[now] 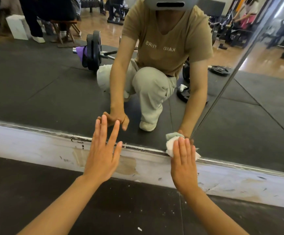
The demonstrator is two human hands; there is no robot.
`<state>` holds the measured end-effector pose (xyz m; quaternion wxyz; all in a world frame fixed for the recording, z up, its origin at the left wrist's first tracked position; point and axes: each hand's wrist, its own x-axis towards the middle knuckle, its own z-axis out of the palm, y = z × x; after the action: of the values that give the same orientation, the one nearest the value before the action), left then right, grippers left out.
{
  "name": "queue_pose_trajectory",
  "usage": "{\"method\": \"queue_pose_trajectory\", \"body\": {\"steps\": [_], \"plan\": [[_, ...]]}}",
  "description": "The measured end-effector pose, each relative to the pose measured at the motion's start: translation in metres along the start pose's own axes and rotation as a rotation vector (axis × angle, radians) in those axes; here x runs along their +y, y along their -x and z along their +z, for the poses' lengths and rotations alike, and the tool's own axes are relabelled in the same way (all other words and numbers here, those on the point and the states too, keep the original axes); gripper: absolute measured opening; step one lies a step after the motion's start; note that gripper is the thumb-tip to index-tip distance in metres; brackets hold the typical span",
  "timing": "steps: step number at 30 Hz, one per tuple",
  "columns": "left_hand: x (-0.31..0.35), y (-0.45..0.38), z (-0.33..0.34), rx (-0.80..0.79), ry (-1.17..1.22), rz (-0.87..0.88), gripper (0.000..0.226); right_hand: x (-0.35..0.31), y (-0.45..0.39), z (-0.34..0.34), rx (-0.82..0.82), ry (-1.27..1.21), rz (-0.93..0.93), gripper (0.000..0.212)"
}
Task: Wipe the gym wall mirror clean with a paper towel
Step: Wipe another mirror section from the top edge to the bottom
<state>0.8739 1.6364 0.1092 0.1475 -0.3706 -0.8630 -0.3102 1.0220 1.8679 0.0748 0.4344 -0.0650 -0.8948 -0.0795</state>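
Low along the wall, the mirror [53,85] fills most of the view, its bottom edge running in a metal strip [137,147] just under both sets of fingertips. Below that strip comes a scuffed white baseboard [27,146], under the palms, then black rubber floor mat [36,192] beneath the forearms, flecked with small white crumbs.

Person is crouched close, judging by the reflection, likely to reach the lowest band of glass.

Left hand [102,156]: flat, fingers straight and spread, holding nothing. Fingertips meet their own reflection, so they touch the glass. Reads as a brace for balance while the other hand works.

Right hand [183,163]: also flat, fingers straight and together, pressing a crumpled paper towel [171,146] against the glass at its bottom edge. Towel is pinned under the fingers, not pinched; part of it sticks out left of the fingertips and a corner shows on the right. A flat palm probably spreads pressure over the wad.

Towel sits where the glass meets the strip, close to a vertical seam [222,92] between panels, just right of the fingertips. Judged step: wiping the bottom margin.
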Motion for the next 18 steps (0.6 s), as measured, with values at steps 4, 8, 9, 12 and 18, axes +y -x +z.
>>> {"method": "queue_pose_trajectory", "body": {"steps": [4,8,9,12,18], "plan": [[0.004,-0.001,0.000,0.007,0.005,0.002,0.069,-0.014,-0.053,-0.012,0.108,-0.038,0.030,0.077],[0.001,0.003,-0.005,0.021,-0.013,0.007,0.069,-0.052,-0.106,-0.011,0.165,-0.060,-0.010,0.073],[-0.001,0.003,-0.006,0.023,-0.024,0.011,0.069,-0.062,-0.114,-0.009,0.155,-0.053,-0.041,0.071],[-0.007,0.004,-0.009,0.008,-0.030,0.014,0.068,-0.085,-0.119,0.006,0.117,-0.012,-0.163,0.063],[-0.011,0.005,-0.021,-0.057,-0.070,0.024,0.065,-0.077,-0.062,0.032,-0.168,0.196,-0.568,0.058]]}}
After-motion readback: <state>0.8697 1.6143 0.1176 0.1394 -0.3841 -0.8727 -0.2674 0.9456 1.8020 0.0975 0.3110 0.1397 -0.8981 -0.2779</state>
